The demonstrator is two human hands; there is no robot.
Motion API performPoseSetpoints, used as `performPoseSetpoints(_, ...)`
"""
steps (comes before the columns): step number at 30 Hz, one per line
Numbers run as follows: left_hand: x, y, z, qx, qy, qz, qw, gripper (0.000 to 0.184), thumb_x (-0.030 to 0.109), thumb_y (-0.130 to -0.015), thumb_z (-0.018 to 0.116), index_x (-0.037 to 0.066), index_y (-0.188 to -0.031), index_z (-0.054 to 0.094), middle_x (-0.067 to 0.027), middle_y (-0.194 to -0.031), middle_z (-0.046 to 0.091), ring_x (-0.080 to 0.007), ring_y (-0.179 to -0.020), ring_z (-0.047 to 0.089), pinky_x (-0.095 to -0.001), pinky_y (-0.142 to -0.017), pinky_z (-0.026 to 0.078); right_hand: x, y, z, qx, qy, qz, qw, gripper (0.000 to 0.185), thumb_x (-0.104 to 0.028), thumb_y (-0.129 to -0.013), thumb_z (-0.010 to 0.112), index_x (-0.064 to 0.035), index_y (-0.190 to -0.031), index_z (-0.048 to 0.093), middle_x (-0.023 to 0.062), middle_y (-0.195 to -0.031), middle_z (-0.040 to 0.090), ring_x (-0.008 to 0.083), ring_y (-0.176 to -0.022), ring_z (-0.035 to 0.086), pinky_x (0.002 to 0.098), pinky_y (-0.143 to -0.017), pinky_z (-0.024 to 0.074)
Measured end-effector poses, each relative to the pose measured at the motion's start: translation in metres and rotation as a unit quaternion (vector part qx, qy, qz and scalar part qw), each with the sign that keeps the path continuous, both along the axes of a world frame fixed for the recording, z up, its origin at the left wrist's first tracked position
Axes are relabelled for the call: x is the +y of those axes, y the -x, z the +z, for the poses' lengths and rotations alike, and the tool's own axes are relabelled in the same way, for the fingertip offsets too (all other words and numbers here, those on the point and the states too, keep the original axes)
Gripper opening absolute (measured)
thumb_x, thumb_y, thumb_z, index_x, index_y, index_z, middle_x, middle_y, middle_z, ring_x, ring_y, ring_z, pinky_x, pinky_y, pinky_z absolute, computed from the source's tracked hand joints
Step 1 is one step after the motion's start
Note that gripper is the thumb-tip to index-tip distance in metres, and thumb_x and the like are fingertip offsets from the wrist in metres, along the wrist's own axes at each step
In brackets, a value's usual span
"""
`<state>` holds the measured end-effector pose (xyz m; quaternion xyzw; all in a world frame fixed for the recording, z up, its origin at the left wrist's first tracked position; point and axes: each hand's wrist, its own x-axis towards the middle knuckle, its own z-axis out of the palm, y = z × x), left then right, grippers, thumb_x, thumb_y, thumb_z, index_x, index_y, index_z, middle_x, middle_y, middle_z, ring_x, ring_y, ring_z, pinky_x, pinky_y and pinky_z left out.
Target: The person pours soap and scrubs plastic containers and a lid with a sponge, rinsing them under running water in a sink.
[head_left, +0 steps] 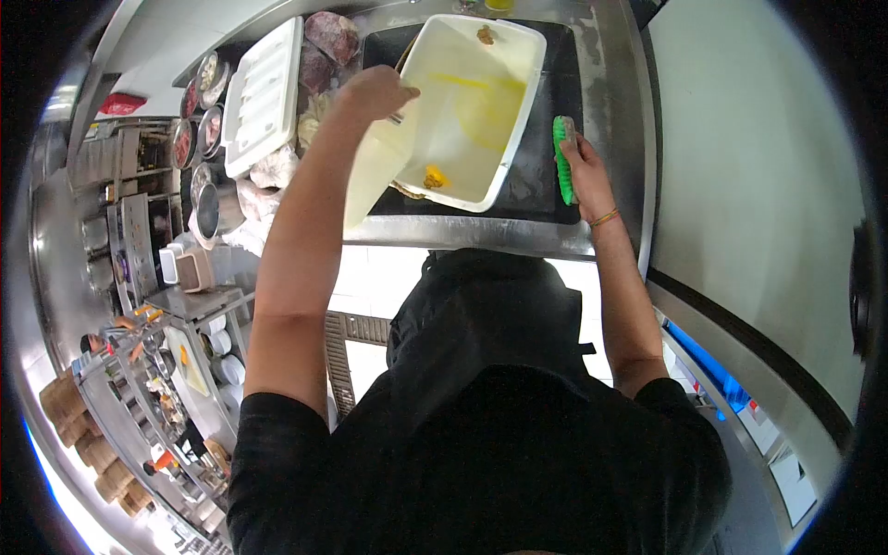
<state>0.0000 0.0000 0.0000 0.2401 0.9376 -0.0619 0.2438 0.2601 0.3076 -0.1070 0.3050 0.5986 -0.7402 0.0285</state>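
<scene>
My right hand is closed around a scrubbing brush with green bristles, over the dark basin at the right. Left of it, a white plastic tub stands tilted, with yellow liquid and brownish-orange scraps inside. My left hand is closed at the tub's left side, holding a pale plastic piece that hangs down beside the tub. A small metal bit shows below the fingers. My wrist and forearm hide part of the grip.
A white ridged plastic lid or crate leans at the left, near dark red meat and bagged pale items. Metal bowls stand farther left. A steel counter edge runs before me; a pale wall rises at right.
</scene>
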Motion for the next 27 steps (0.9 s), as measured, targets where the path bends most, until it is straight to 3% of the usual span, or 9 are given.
performPoseSetpoints(2, -0.029, -0.004, 0.002, 0.032, -0.1, -0.088, 0.991, 0.063, 0.057, -0.099, 0.059, 0.0, -0.123, 0.071, -0.0304, -0.11, 0.073, -0.0409, -0.11, 0.071, -0.0504, -0.097, 0.053, 0.0, -0.003, -0.002, -0.002, -0.007, 0.006, 1.0, 0.054, -0.031, -0.105, 0.066, -0.0044, -0.151, 0.054, 0.0065, -0.127, 0.068, 0.0143, -0.113, 0.061, 0.0285, -0.099, 0.0463)
performPoseSetpoints(5, -0.046, -0.058, 0.065, 0.04, -0.212, 0.145, 0.966, 0.063, 0.058, -0.099, 0.058, -0.003, -0.11, 0.073, -0.0253, -0.092, 0.072, -0.0391, -0.087, 0.071, -0.0495, -0.084, 0.053, 0.002, -0.005, -0.018, 0.024, -0.039, -0.013, 0.999, 0.054, -0.029, -0.104, 0.065, -0.0031, -0.15, 0.054, 0.0071, -0.128, 0.068, 0.0157, -0.114, 0.061, 0.0295, -0.098, 0.047)
performPoseSetpoints(11, -0.134, -0.134, 0.113, 0.08, -0.352, 0.369, 0.856, 0.039, 0.041, -0.104, 0.066, 0.002, -0.106, 0.071, 0.0007, -0.075, 0.059, -0.0082, -0.07, 0.052, -0.0278, -0.067, 0.042, 0.003, -0.004, -0.085, -0.043, 0.021, -0.063, 0.997, 0.052, -0.031, -0.104, 0.064, -0.0022, -0.146, 0.057, 0.0074, -0.129, 0.067, 0.0182, -0.113, 0.063, 0.0312, -0.097, 0.0487)
performPoseSetpoints(18, -0.226, -0.172, 0.007, 0.115, -0.557, 0.427, 0.703, 0.032, 0.033, -0.111, 0.057, 0.003, -0.112, 0.067, -0.0027, -0.088, 0.071, -0.0106, -0.086, 0.062, -0.0279, -0.085, 0.049, -0.022, 0.023, -0.057, -0.025, 0.006, -0.065, 0.998, 0.049, -0.032, -0.104, 0.064, -0.003, -0.143, 0.057, 0.0068, -0.122, 0.068, 0.0188, -0.106, 0.064, 0.0336, -0.092, 0.0512)
performPoseSetpoints(22, -0.222, -0.187, -0.036, 0.13, -0.563, 0.459, 0.675, 0.035, 0.034, -0.111, 0.056, 0.0, -0.112, 0.067, -0.0095, -0.1, 0.075, -0.0169, -0.098, 0.066, -0.0356, -0.088, 0.053, -0.026, 0.036, -0.069, -0.022, -0.05, -0.078, 0.996, 0.057, -0.03, -0.103, 0.068, -0.0028, -0.15, 0.051, 0.0075, -0.128, 0.065, 0.0194, -0.111, 0.061, 0.0366, -0.094, 0.0509)
performPoseSetpoints(23, -0.241, -0.184, -0.067, 0.181, -0.484, 0.438, 0.736, 0.032, 0.03, -0.11, 0.059, -0.001, -0.108, 0.069, -0.0121, -0.096, 0.073, -0.0224, -0.09, 0.067, -0.0404, -0.081, 0.053, -0.034, 0.042, -0.067, -0.067, -0.064, -0.065, 0.994, 0.058, -0.028, -0.102, 0.068, -0.0031, -0.151, 0.05, 0.0077, -0.128, 0.065, 0.0201, -0.112, 0.062, 0.037, -0.095, 0.0511)
performPoseSetpoints(24, -0.225, -0.184, -0.048, 0.157, -0.538, 0.469, 0.683, 0.032, 0.027, -0.106, 0.064, -0.004, -0.107, 0.068, -0.0167, -0.09, 0.071, -0.0284, -0.079, 0.065, -0.0445, -0.074, 0.052, -0.036, 0.046, -0.094, -0.048, -0.092, -0.033, 0.994, 0.058, -0.025, -0.101, 0.069, -0.0035, -0.151, 0.05, 0.0082, -0.13, 0.066, 0.0224, -0.115, 0.064, 0.0363, -0.097, 0.0515)
performPoseSetpoints(25, -0.237, -0.177, -0.084, 0.213, -0.513, 0.42, 0.718, 0.029, 0.03, -0.108, 0.062, 0.002, -0.105, 0.069, -0.0104, -0.094, 0.073, -0.0188, -0.089, 0.067, -0.036, -0.08, 0.056, -0.026, 0.046, -0.141, 0.004, 0.034, 0.018, 0.999, 0.048, -0.023, -0.102, 0.065, -0.005, -0.146, 0.056, 0.0087, -0.13, 0.069, 0.0248, -0.114, 0.068, 0.0385, -0.095, 0.0554)
performPoseSetpoints(27, -0.215, -0.175, -0.025, 0.223, -0.468, 0.435, 0.736, 0.029, 0.029, -0.102, 0.07, 0.001, -0.104, 0.065, -0.0188, -0.087, 0.069, -0.0241, -0.077, 0.068, -0.0396, -0.064, 0.054, 0.005, 0.057, -0.235, -0.229, 0.064, -0.01, 0.971, 0.035, -0.031, -0.105, 0.055, -0.0124, -0.134, 0.064, 0.0069, -0.128, 0.071, 0.026, -0.107, 0.071, 0.0441, -0.083, 0.061)
